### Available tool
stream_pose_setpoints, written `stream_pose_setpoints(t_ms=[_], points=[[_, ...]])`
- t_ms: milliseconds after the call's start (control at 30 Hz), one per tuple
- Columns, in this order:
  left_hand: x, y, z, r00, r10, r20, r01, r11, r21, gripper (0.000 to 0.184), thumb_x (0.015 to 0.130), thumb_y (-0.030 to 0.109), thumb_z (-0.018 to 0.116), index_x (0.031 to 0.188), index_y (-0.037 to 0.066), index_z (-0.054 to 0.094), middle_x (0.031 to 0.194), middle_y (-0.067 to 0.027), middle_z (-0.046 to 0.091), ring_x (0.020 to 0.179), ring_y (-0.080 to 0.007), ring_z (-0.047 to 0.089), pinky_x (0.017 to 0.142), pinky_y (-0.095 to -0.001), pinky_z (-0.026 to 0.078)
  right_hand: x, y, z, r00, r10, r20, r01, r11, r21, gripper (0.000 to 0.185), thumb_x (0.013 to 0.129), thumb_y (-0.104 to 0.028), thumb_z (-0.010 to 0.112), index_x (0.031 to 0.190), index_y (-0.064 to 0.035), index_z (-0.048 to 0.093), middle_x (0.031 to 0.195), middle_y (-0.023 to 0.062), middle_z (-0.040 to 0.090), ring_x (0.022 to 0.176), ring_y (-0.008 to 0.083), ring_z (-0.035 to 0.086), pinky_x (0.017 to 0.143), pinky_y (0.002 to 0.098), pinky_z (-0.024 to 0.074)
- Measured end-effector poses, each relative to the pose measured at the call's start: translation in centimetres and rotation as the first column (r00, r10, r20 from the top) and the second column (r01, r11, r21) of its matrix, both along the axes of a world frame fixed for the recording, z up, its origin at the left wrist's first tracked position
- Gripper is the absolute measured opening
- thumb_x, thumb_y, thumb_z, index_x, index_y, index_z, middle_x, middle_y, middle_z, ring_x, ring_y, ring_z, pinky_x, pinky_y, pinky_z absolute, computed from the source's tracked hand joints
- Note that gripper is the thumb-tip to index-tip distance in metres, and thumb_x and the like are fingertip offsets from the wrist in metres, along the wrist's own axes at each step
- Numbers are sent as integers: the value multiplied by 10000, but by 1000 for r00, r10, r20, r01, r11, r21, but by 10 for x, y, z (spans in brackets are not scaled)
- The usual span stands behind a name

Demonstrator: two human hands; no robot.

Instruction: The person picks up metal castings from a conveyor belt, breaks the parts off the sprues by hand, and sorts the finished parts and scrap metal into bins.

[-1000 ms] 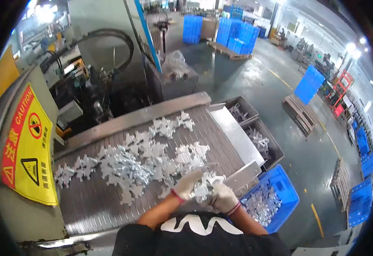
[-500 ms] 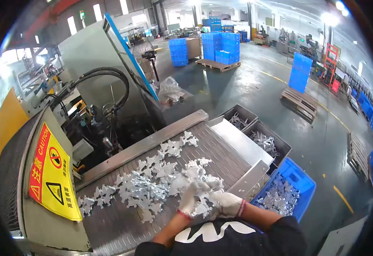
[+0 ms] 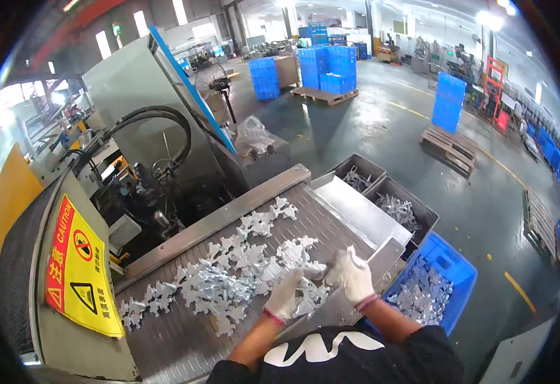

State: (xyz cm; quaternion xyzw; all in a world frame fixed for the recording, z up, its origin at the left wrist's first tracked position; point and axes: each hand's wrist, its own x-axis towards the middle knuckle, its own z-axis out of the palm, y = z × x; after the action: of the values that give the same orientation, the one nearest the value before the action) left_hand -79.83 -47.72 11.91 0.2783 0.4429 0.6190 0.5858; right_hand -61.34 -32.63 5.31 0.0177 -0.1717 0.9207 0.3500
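Note:
Silvery cast metal pieces (image 3: pixel 219 281) with jagged outlines lie in a heap on the slatted conveyor (image 3: pixel 184 349). My left hand (image 3: pixel 284 297), in a white work glove, is closed at the near right side of the heap, its fingertips at a grey metal casting (image 3: pixel 317 271). Across from it, my gloved right hand (image 3: pixel 357 279) has its fingers curled in at the other end of that casting, by the conveyor's right edge. Blur and the fingers hide much of the piece. More castings (image 3: pixel 311 297) lie just right of my left hand.
A blue crate (image 3: pixel 465 285) of metal pieces stands at the right. Two dark bins (image 3: pixel 430 214) with metal scraps sit beyond a metal chute plate (image 3: pixel 357 208). On the left are a machine guard with a caution sign (image 3: pixel 83 269) and black hoses (image 3: pixel 187 121).
My hands have moved apart from their close grouping over the pieces. The right hand has shifted up and to the right, fingers raised; the left stays near the heap.

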Motion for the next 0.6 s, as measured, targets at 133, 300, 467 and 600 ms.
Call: stream_pose_setpoints(t_ms=[133,300,467,600], points=[[8,-3,14,951,-245,189,245,969,22,470,1106,308,554,1416,-42,605,1281,-144,720,1115,-217,713,971,-373,581,-19,-5,101,580,-593,559,-303,480,823,425,1160,-311,389,1493,-67,491,1295,150,684,1257,297,638,1027,424,519],[13,11,-11,935,-284,-214,188,905,-381,458,1091,343,487,1404,79,692,1343,-26,720,1265,-176,628,1067,-380,467,-59,-12,102,723,-431,540,-104,705,702,306,1093,-155,559,1363,-77,680,1088,45,740,847,174,687,752,331,550],[-1,20,-63,779,-224,-586,150,973,-173,421,1059,218,456,1374,27,659,1413,-189,666,1334,-358,604,1138,-424,437,-57,-21,96,307,-911,274,-12,285,959,309,1022,-228,612,1239,-33,715,1148,214,748,1047,398,737,904,432,583],[17,44,-29,734,-166,-658,-20,964,-266,511,1030,517,515,1219,95,734,1097,-198,755,992,-298,723,906,-432,533,-51,-27,97,40,-957,287,-7,287,958,358,992,-256,671,1280,-52,735,1130,224,763,1001,340,758,879,409,590]])
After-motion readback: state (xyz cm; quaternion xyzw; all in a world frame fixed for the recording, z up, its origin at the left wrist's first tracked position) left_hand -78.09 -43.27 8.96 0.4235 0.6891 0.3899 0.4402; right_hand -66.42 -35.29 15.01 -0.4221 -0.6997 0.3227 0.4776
